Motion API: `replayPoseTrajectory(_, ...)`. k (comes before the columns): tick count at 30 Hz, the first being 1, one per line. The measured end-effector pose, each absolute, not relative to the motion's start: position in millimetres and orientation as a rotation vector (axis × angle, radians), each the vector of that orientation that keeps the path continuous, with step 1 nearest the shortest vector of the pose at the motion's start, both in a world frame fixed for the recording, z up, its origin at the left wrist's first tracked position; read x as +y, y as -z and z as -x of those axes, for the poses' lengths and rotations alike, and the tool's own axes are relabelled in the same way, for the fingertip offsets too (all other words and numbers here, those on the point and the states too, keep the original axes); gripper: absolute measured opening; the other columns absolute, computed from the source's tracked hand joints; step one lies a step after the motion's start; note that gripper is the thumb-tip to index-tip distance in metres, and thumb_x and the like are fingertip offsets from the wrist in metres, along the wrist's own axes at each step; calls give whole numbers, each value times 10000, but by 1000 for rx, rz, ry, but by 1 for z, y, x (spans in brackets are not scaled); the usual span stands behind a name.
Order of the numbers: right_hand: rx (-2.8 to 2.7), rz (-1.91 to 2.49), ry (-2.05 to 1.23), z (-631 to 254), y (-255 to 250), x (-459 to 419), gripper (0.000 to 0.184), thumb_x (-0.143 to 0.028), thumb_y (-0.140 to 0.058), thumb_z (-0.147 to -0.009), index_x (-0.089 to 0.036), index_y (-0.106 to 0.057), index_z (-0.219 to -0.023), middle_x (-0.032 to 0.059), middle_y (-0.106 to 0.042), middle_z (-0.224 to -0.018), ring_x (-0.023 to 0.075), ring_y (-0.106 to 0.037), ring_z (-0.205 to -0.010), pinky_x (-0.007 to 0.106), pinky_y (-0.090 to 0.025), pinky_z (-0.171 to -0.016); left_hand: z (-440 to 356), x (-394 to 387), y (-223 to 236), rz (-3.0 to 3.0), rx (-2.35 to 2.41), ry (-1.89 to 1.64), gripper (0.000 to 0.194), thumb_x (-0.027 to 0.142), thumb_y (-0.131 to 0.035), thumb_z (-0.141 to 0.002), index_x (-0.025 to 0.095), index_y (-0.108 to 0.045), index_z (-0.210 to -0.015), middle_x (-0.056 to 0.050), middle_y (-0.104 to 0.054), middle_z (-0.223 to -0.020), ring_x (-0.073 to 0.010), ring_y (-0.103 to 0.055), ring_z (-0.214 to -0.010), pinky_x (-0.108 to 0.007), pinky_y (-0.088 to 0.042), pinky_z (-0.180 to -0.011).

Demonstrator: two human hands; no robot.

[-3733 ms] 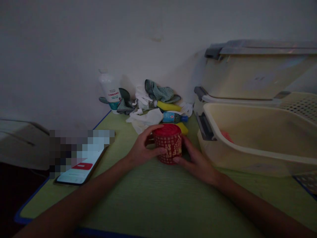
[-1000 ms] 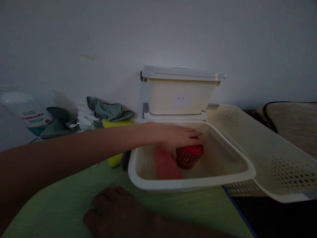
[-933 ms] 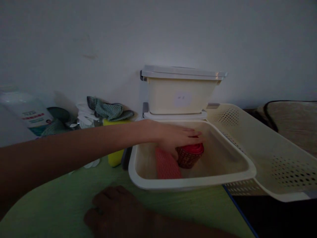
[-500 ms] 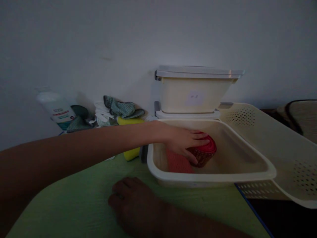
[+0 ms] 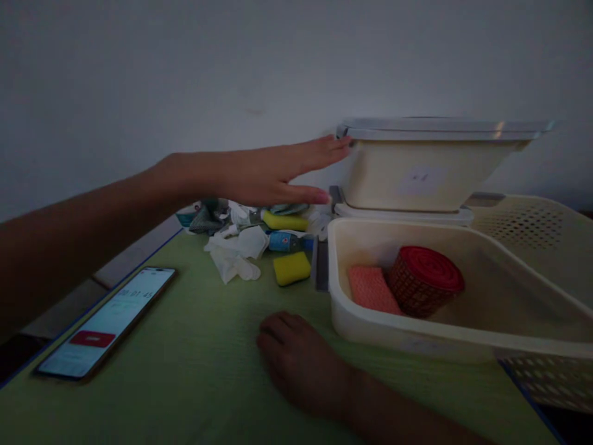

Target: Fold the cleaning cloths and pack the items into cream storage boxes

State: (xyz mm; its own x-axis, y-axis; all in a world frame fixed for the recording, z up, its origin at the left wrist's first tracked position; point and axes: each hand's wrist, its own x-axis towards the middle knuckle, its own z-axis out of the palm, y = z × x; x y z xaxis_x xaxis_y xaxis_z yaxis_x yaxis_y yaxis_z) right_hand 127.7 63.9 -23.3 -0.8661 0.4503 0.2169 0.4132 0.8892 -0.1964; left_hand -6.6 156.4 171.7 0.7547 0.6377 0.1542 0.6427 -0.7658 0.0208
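My left hand (image 5: 273, 173) hangs in the air with its fingers stretched out, open and empty, its tips near the lid corner of the upper cream box (image 5: 426, 170). My right hand (image 5: 303, 364) rests palm down on the green table mat (image 5: 194, 364), fingers loosely curled, holding nothing. A red patterned roll (image 5: 424, 287) lies tilted inside the cream tub (image 5: 398, 337), beside a pink sponge (image 5: 370, 289).
A lit phone (image 5: 109, 321) lies at the left on the mat. A pile by the wall holds white gloves (image 5: 236, 253), a yellow sponge (image 5: 291, 267), a small blue bottle (image 5: 282, 241) and cloths. A perforated cream basket (image 5: 532, 228) sits at the right.
My left hand let go of the red roll in the tub and rose out to the left, now open. The view swung left, bringing the phone into sight.
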Motion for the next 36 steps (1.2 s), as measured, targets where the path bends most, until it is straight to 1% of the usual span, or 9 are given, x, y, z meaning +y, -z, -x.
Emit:
replayPoseTrajectory(3,-2797,651,-234,-128,23,63,100,-138,-490,-840,-136,-559,-912,77,-575,-983,180,-502,-907,300,-433,-827,39,149,-155,2866,-1281,188,681,415,-428,-836,220,-148,-1425,-40,-123,-1514,-293,-46,-1367,-448,-106,-1074)
replayPoseTrajectory(7,-2790,680,-252,-127,22,63,115,-125,-486,-836,-136,-565,-920,80,-578,-992,181,-501,-911,306,-434,-831,66,132,-111,2909,-1342,76,652,367,-467,-855,182,-198,-1420,-72,-163,-1506,-221,-141,-1378,-360,-138,-1106)
replayPoseTrajectory(13,-2793,685,-236,-126,24,62,146,-140,-499,-834,-132,-566,-964,84,-578,-1043,192,-492,-969,318,-425,-884,71,101,-23,2950,-1438,-57,650,329,-493,-856,79,-234,-1397,-169,-142,-1487,-231,-136,-1379,-363,-179,-1109)
replayPoseTrajectory(15,-2778,683,-224,-126,25,62,144,-149,-500,-838,-132,-565,-966,88,-574,-1063,192,-484,-990,320,-419,-902,70,96,3,2968,-1502,-3,630,323,-447,-877,97,-195,-1409,-174,-137,-1490,-230,-165,-1374,-379,-225,-1093)
replayPoseTrajectory(18,-2767,691,-220,-125,25,62,125,-144,-485,-849,-130,-571,-938,93,-579,-1042,189,-478,-984,317,-420,-900,71,95,28,2966,-1521,142,590,358,-389,-903,153,-185,-1418,-145,-160,-1495,-232,-156,-1377,-422,-216,-1096)
replayPoseTrajectory(22,-2777,693,-234,-126,24,62,127,-129,-501,-833,-128,-573,-938,90,-580,-1040,194,-475,-987,314,-423,-907,73,96,37,2943,-1520,251,581,369,-408,-895,174,-227,-1411,-133,-186,-1494,-241,-176,-1374,-439,-212,-1100)
replayPoseTrajectory(29,-2780,726,-293,-126,23,62,155,-115,-481,-834,-142,-568,-960,82,-578,-1065,188,-475,-1018,315,-417,-929,73,94,35,2979,-1520,320,560,367,-416,-893,149,-282,-1390,-147,-228,-1481,-242,-188,-1371,-444,-228,-1099)
replayPoseTrajectory(33,-2775,769,-339,-124,22,62,159,-120,-488,-830,-148,-573,-961,83,-581,-1064,186,-477,-1031,321,-413,-944,74,91,33,2945,-1565,479,482,311,-493,-850,172,-414,-1305,-133,-334,-1439,-247,-306,-1325,-421,-302,-1074)
replayPoseTrajectory(36,-2763,779,-373,-123,22,62,181,-107,-469,-828,-153,-571,-971,84,-579,-1049,191,-487,-1013,337,-428,-930,78,94,30,2732,-1697,632,403,268,-494,-838,173,-481,-1228,-131,-432,-1360,-261,-413,-1238,-423,-345,-1041)
